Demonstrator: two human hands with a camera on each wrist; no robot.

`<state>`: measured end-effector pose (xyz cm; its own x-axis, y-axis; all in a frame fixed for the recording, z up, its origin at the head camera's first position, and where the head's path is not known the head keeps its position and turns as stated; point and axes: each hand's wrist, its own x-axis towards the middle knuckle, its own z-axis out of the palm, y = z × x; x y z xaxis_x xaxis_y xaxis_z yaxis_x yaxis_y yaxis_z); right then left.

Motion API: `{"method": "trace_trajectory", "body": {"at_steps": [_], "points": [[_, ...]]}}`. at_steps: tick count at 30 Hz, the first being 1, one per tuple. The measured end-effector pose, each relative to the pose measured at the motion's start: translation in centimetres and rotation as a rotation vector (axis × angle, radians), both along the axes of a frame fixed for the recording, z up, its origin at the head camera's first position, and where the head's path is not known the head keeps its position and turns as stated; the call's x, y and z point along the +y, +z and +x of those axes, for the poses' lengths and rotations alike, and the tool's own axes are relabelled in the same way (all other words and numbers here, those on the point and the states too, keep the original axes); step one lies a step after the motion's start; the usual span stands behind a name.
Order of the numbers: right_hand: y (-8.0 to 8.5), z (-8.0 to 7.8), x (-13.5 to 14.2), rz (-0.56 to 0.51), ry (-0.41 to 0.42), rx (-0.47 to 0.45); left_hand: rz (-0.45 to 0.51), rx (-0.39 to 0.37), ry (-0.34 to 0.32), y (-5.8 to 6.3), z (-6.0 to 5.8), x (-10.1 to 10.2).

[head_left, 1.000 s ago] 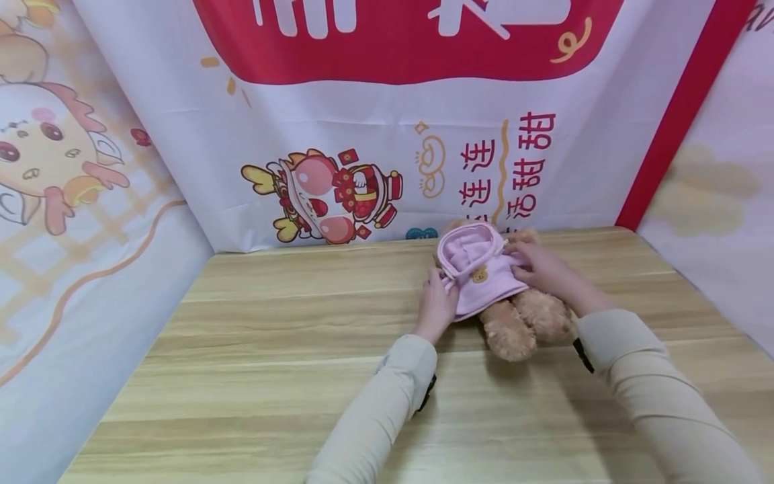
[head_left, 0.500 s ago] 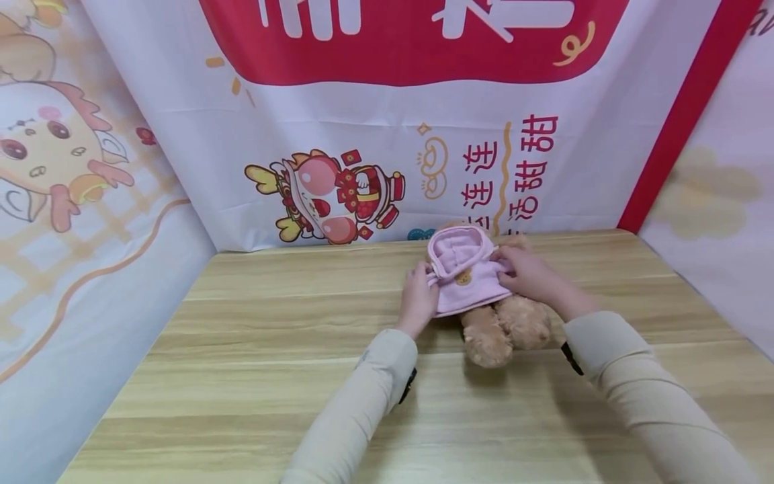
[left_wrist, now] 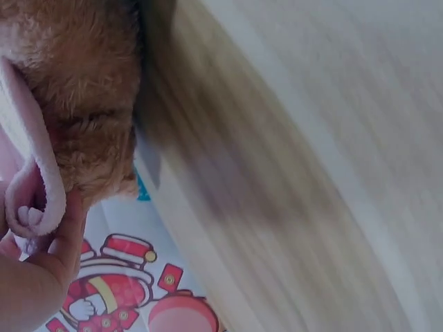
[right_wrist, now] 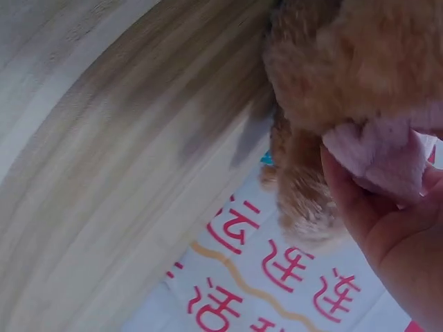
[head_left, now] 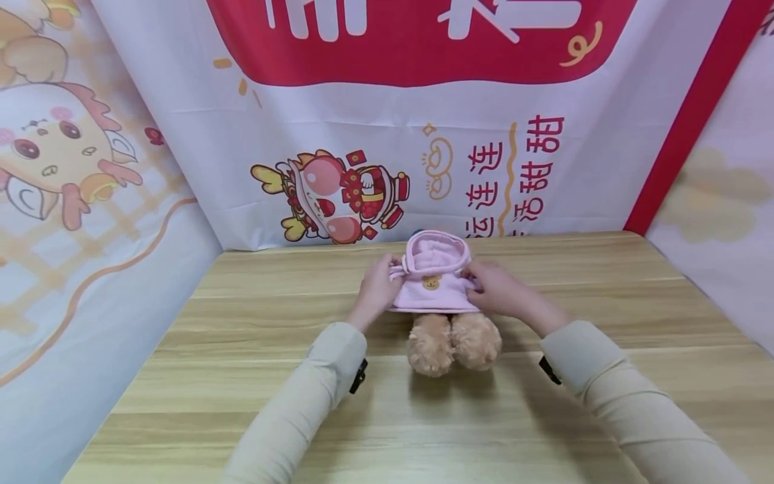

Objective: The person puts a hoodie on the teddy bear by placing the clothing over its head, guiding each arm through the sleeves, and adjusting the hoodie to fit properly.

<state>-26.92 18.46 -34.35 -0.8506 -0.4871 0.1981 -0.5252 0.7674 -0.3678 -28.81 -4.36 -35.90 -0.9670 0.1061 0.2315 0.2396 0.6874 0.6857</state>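
Note:
A brown plush toy (head_left: 431,344) sits near the back of the table, its two furry legs toward me. Over its body is a small pink hoodie (head_left: 417,292) with a bear patch on the front; the hood stands up and hides the toy's head. My left hand (head_left: 379,286) pinches the hoodie's left side, where the left wrist view shows a rolled pink edge (left_wrist: 45,187) between thumb and fingers beside the brown fur. On the other side my right hand (head_left: 498,290) pinches a fold of pink cloth (right_wrist: 381,155), close against the fur in the right wrist view.
The wood-grain table (head_left: 254,349) spreads out under both forearms. Right behind the toy hangs a white and red printed banner (head_left: 375,101), meeting the table's back edge. Printed cloth (head_left: 66,222) also walls the left side, and another (head_left: 719,202) the right.
Both hands have moved left together with the hoodie and plush toy. The toy has turned from a slant to face straight toward me, legs side by side. Both hands keep their hold.

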Motion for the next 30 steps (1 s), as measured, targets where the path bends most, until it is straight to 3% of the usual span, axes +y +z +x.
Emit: {"method": "trace_trajectory", "body": {"at_steps": [6, 11, 13, 19, 24, 30], "points": [[0.4, 0.0, -0.4, 0.027, 0.009, -0.041, -0.033, -0.038, -0.043, 0.7, 0.0, -1.1], [0.9, -0.3, -0.3, 0.067, -0.019, -0.071, -0.010, -0.110, -0.020, 1.0, -0.1, -1.3], [1.3, -0.5, -0.3, 0.081, -0.035, -0.074, 0.008, -0.103, -0.008, 1.3, -0.2, -1.3], [2.6, -1.3, -0.4, 0.046, -0.106, -0.018, 0.108, 0.030, 0.034, 2.2, -0.4, -0.9], [4.1, -1.9, -0.6, -0.009, -0.216, 0.045, 0.208, 0.118, 0.078, 3.0, -0.9, -0.4], [4.8, -2.5, -1.1, -0.047, -0.323, 0.166, 0.216, 0.274, 0.134, 3.5, -1.6, 0.0]]}}
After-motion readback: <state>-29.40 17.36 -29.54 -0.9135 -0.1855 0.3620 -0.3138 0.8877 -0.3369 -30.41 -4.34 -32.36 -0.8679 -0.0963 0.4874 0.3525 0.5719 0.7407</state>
